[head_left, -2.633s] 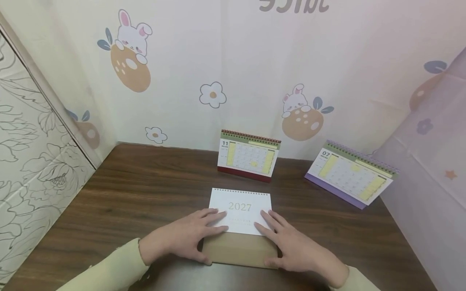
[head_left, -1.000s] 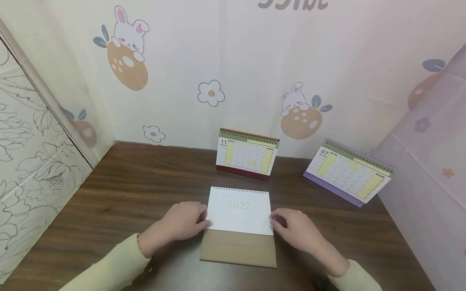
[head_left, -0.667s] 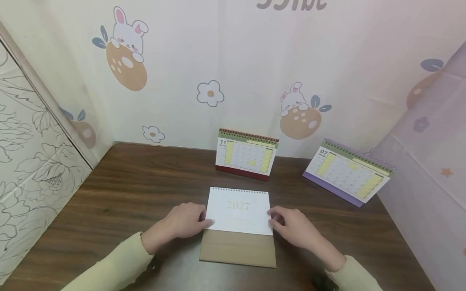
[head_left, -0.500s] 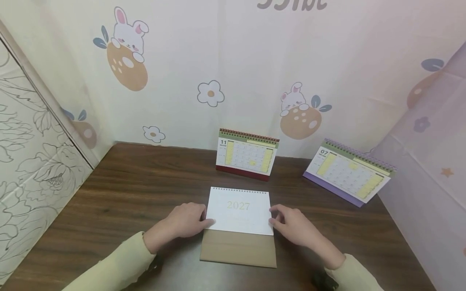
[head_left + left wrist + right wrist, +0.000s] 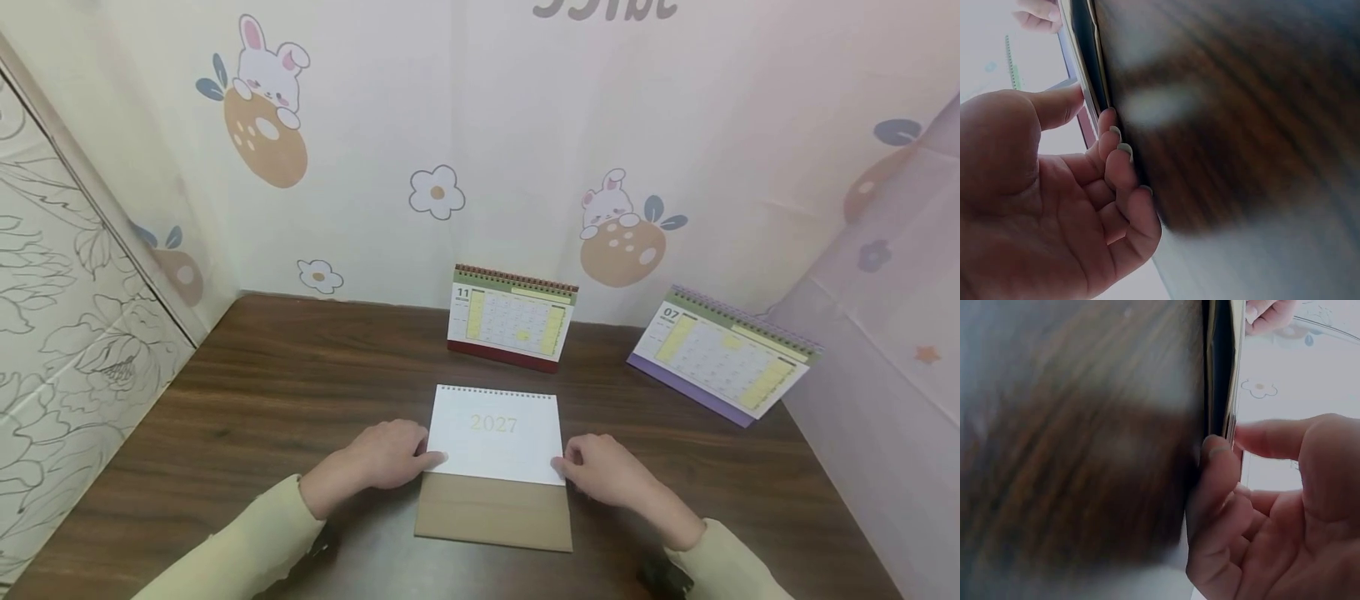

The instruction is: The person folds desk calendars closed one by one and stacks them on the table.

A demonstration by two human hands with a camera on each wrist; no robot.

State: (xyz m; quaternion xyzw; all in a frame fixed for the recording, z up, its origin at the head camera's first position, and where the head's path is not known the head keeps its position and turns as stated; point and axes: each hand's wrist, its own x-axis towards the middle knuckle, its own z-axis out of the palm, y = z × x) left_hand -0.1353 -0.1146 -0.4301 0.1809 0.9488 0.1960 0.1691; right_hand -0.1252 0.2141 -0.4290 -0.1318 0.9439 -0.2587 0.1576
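A white desk calendar [image 5: 495,454] with "2027" in gold on its cover and a brown card base [image 5: 493,512] lies nearly flat on the table in the head view. At its left side edge my left hand [image 5: 390,454] pinches it, thumb on the cover and fingers at the edge. Opposite, my right hand [image 5: 603,468] pinches the right edge between thumb and curled fingers. Both wrist views show the calendar's layered edge [image 5: 1088,69] from the side, with a narrow dark gap between the card layers. The fingertips' undersides are partly hidden in the head view.
Behind stands a desk calendar [image 5: 512,321] with a dark red base, showing 11. To the right another one [image 5: 723,358] with a purple base shows 07. The dark wood table [image 5: 300,367] meets a patterned curtain [image 5: 360,125] at the back.
Both hands, earlier spread over the calendar's cover and base, have moved out to its side edges. Within the last half second the right fingers have curled in and the right thumb has come onto the cover.
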